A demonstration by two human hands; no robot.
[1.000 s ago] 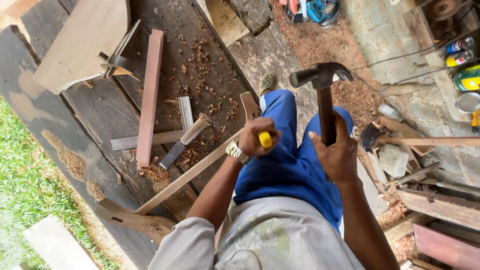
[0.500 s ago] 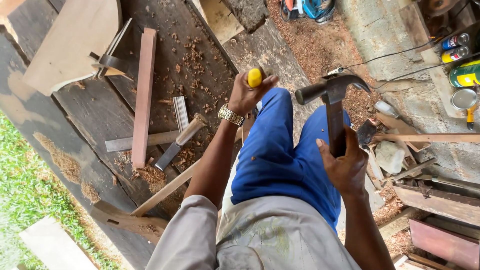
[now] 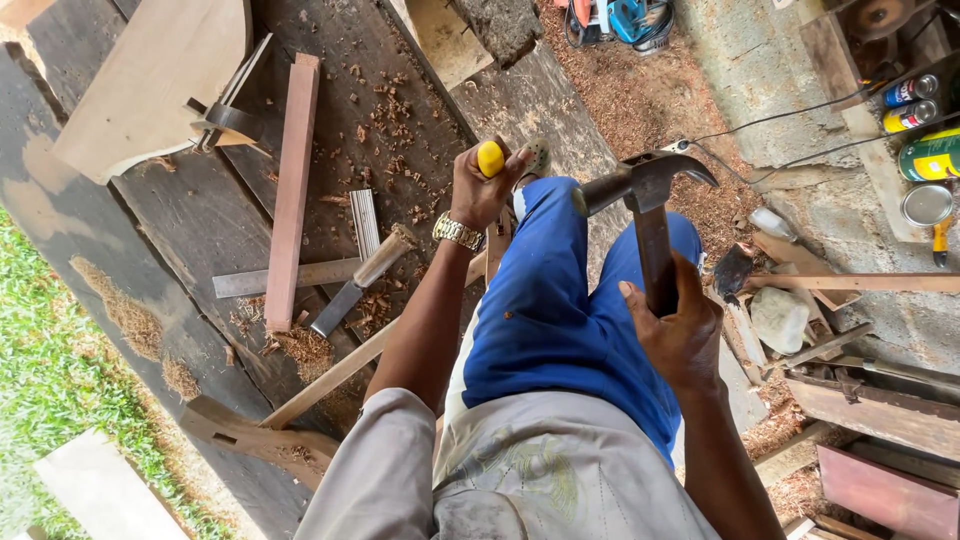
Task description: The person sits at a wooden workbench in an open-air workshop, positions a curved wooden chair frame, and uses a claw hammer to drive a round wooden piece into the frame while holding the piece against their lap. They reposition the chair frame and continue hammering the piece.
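Observation:
My left hand (image 3: 483,187), with a metal watch on its wrist, grips a tool whose yellow handle end (image 3: 490,158) sticks out above the fist; the rest of that tool is hidden behind the hand. My right hand (image 3: 678,332) holds a claw hammer (image 3: 648,195) by its dark shaft, the metal head raised over my blue-trousered knee. A thin wooden strip (image 3: 335,375) runs diagonally under my left forearm toward the fist. The dark plank workbench (image 3: 200,230) lies to the left.
On the bench lie a reddish wood bar (image 3: 291,190), a chisel with a wooden handle (image 3: 362,279), a flat metal ruler (image 3: 262,280), a pale curved board (image 3: 150,80) and shavings. Cans (image 3: 925,120), wood scraps and a power tool (image 3: 615,20) sit on the sawdust floor at right.
My left hand has risen and moved away from me with the yellow-handled tool. The hammer in my right hand has tilted slightly; the view shifted closer.

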